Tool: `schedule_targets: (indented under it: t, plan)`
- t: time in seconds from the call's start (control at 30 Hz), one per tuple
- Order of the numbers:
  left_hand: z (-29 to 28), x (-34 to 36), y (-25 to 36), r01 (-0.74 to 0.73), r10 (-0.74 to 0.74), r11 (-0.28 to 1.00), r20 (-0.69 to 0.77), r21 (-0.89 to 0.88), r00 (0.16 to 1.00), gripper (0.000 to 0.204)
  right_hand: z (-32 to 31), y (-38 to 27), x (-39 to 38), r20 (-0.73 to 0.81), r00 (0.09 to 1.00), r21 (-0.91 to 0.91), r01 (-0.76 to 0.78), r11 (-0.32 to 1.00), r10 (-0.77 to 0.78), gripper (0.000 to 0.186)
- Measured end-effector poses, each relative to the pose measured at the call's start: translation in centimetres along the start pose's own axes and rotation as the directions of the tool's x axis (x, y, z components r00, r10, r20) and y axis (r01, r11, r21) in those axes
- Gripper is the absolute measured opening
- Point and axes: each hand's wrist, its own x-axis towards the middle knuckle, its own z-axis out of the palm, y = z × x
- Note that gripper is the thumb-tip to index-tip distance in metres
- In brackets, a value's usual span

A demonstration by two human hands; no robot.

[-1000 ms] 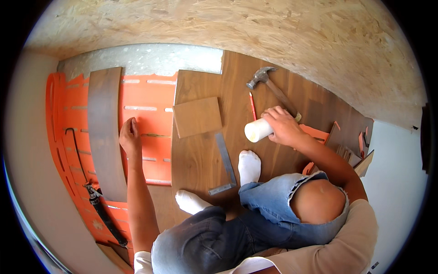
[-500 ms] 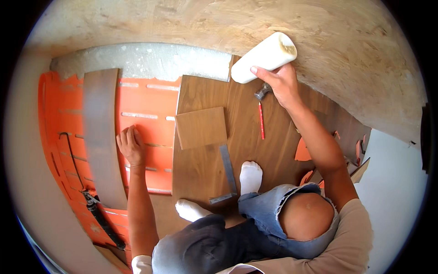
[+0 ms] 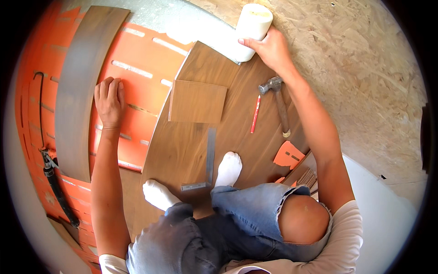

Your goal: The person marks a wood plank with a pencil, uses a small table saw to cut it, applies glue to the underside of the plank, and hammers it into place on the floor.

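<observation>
My right hand [image 3: 272, 51] grips a white cylinder [image 3: 252, 32] with a yellowish top, near the far edge of the brown floor planks [image 3: 182, 150]. The cylinder is nearly upright; whether its base touches the floor I cannot tell. My left hand [image 3: 110, 102] rests with curled fingers on the orange underlay [image 3: 137, 98], beside a loose brown plank [image 3: 80, 96]; nothing shows in it. A short cut piece of plank [image 3: 197, 101] lies on the laid floor between my hands. Below my right hand are a hammer [image 3: 281, 105] and a red pencil [image 3: 256, 114].
A metal square [image 3: 211, 157] lies near my socked feet. At the left rests a black caulking gun [image 3: 59, 194] with a long rod. Orange underlay scraps [image 3: 288, 155] and stacked offcuts [image 3: 306, 179] lie at the right, along the bare board wall [image 3: 365, 91].
The view has turned and shifted. My right hand has brought the white cylinder from tilted to nearly upright, close to the planks' far edge. The hammer now shows fully. My left hand stays beside the loose plank.
</observation>
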Motion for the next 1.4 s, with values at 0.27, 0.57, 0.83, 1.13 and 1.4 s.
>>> schedule_targets:
  t: [0.27,0.57,0.83,1.13,1.4]
  plan:
    - [0.3,-0.4,0.2,0.038,-0.038,0.999,0.034,-0.001,0.999,0.012,0.2,-0.4,1.0,0.050,0.999,-0.123,-0.010,0.992,0.017,0.055]
    - [0.8,-0.4,-0.3,-0.012,0.012,1.000,-0.018,0.011,1.000,0.010,1.0,0.8,0.6,-0.094,0.983,-0.089,0.150,0.985,-0.158,0.052]
    - [1.1,-0.5,-0.4,-0.014,0.014,1.000,-0.020,0.017,1.000,0.010,1.7,1.5,-2.0,-0.172,0.967,-0.053,0.184,0.982,-0.190,0.056]
    - [-0.9,0.7,1.2,0.006,-0.013,0.996,-0.075,-0.091,0.997,0.013,-0.7,2.0,-6.2,-0.362,0.915,0.317,-0.055,0.947,0.175,0.042]
    - [-2.2,-0.8,8.6,0.139,-0.079,0.963,0.250,-0.231,0.965,0.024,0.9,5.6,-17.9,0.024,0.632,1.000,-0.027,-0.008,0.774,0.059]
